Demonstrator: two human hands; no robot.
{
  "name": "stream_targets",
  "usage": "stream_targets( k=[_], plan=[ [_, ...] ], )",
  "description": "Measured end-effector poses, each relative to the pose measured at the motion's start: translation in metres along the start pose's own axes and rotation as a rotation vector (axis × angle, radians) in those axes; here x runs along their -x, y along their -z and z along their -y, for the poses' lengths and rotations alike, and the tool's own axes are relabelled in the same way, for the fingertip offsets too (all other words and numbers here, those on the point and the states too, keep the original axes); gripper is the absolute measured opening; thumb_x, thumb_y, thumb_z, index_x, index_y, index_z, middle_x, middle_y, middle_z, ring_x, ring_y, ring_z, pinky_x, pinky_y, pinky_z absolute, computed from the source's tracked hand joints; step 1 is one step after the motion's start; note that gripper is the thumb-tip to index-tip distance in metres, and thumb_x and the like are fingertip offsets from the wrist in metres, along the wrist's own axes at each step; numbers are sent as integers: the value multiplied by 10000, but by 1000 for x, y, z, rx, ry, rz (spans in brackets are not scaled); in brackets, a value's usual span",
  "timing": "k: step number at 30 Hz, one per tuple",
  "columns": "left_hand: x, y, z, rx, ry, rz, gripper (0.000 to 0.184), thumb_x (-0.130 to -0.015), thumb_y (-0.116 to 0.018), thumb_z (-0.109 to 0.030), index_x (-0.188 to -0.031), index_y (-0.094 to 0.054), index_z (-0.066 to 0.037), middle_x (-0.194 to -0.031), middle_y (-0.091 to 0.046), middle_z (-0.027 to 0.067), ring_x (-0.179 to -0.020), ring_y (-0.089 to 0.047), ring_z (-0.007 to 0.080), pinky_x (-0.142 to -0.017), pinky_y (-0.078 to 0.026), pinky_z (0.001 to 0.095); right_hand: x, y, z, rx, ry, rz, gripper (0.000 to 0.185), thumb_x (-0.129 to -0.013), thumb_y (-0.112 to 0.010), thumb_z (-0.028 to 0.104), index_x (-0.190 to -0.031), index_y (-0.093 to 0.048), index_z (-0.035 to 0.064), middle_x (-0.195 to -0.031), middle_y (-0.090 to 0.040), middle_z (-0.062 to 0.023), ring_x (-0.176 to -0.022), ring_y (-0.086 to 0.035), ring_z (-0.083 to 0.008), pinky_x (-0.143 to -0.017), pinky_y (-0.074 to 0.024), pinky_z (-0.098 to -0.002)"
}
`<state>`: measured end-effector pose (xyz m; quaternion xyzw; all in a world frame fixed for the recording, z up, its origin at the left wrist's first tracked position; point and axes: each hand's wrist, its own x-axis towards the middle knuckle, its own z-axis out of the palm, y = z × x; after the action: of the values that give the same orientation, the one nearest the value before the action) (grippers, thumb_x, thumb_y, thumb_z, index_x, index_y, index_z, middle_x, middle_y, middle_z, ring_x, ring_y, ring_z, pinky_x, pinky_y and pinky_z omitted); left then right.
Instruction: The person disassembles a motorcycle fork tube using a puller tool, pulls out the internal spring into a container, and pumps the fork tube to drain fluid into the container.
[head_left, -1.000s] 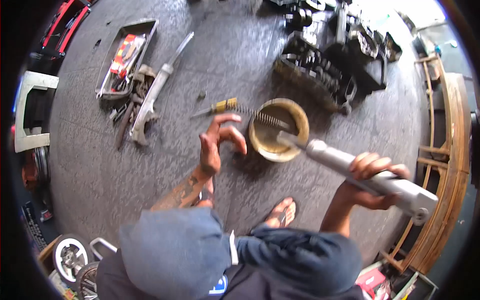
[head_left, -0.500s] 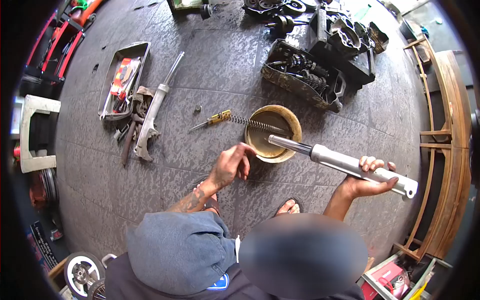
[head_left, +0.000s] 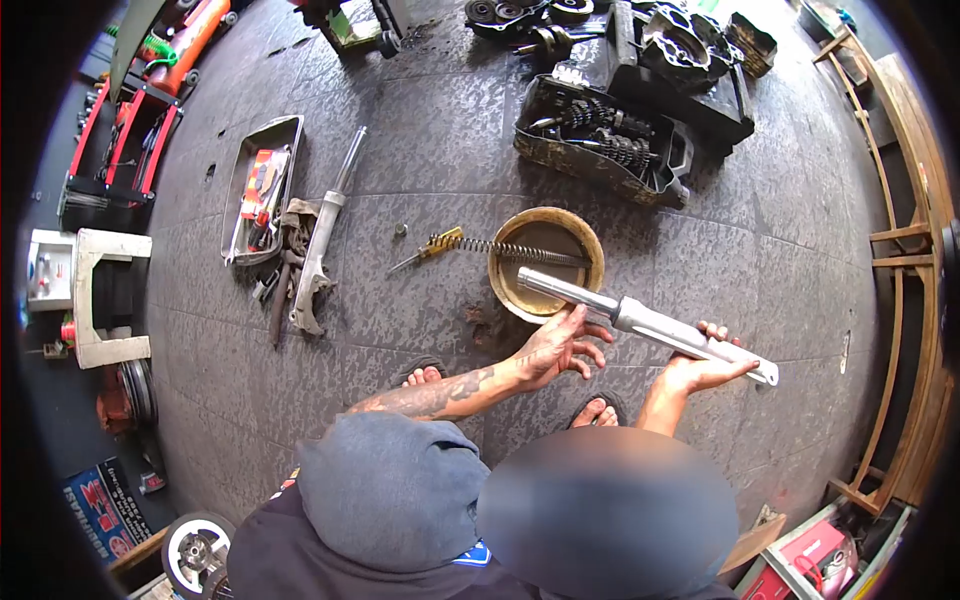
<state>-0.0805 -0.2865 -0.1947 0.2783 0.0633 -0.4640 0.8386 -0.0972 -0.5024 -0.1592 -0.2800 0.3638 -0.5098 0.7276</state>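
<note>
A silver fork tube (head_left: 650,325) lies slanted in my right hand (head_left: 700,370), whose fingers wrap round its thick lower part. Its thin shiny end reaches over a round basin (head_left: 510,290) with dark liquid in it. My left hand (head_left: 562,350) is just below the thin part, fingers apart and curved, with nothing visibly held. A long coil spring (head_left: 490,246) rests across the basin, and its left end meets a yellow-handled screwdriver (head_left: 440,243) on the floor.
Another fork leg (head_left: 322,245) lies beside rags (head_left: 297,225) and a metal tray (head_left: 285,140) of tools at the left. Engine parts fill a grimy container (head_left: 600,160) beyond the basin. A wooden frame (head_left: 915,150) stands at the right, a white stand (head_left: 115,351) at the left.
My left hand has moved right, from left of the basin to just under the tube. My right hand has shifted left and nearer the basin's level with the tube still in it.
</note>
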Motion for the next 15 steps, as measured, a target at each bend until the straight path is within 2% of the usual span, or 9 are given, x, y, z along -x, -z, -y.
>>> stream_targets(
  k=[3, 5, 7, 10, 11, 12, 15],
  plan=[
    [-3, -3, 7, -27, -1, -98, 432, -981, -423, -475, -1255, -375, -146, -1051, -583, 122, -820, -647, 212, -572, -559, 286, -15, 24, -17, 36, -86, -29, 507, -935, -413, 601, -987, -432, 97, -742, -530, -79, -666, -584, -235, -664, -535, -396],
    [-5, -5, 7, -101, -25, -159, 506, -956, -443, -526, -1258, -409, -121, -1006, -588, 92, -781, -645, 177, -550, -552, 270, -18, 38, -27, 79, -111, -41, 499, -936, -413, 594, -981, -433, 98, -745, -538, -83, -677, -596, -245, -687, -537, -402],
    [-5, -6, 4, -156, -40, -188, 505, -955, -445, -527, -1249, -413, -118, -992, -584, 88, -766, -644, 174, -538, -548, 264, -18, 51, -36, 122, -135, -44, 491, -938, -414, 588, -974, -435, 99, -748, -546, -88, -688, -607, -254, -710, -539, -408],
    [-9, -5, -1, -227, -54, -249, 495, -957, -450, -523, -1225, -423, -107, -957, -579, 80, -719, -642, 164, -495, -531, 247, -18, 83, -50, 162, -166, -155, 578, -908, -453, 621, -1077, -465, 68, -938, -565, -100, -855, -609, -247, -777, -535, -399],
    [-8, -5, -2, -251, -45, -288, 488, -959, -452, -518, -1210, -429, -100, -936, -578, 75, -686, -640, 158, -464, -519, 235, -22, 103, -55, 182, -194, -104, 648, -886, -483, 641, -1182, -452, 65, -1074, -542, -94, -953, -586, -236, -821, -518, -396],
    [-8, -3, -3, -255, -40, -286, 488, -959, -452, -518, -1210, -429, -100, -936, -578, 75, -686, -640, 158, -464, -519, 235, -21, 108, -57, 179, -192, -110, 648, -886, -483, 641, -1182, -452, 65, -1074, -542, -94, -953, -586, -236, -821, -518, -396],
    [-9, 1, -5, -278, -40, -352, 474, -962, -463, -504, -1131, -468, -61, -869, -582, 60, -579, -623, 150, -376, -462, 209, -13, 113, -59, 218, -262, -73, 717, -869, -500, 661, -1323, -408, 114, -1192, -511, -89, -986, -575, -250, -841, -488, -419]
  ],
)
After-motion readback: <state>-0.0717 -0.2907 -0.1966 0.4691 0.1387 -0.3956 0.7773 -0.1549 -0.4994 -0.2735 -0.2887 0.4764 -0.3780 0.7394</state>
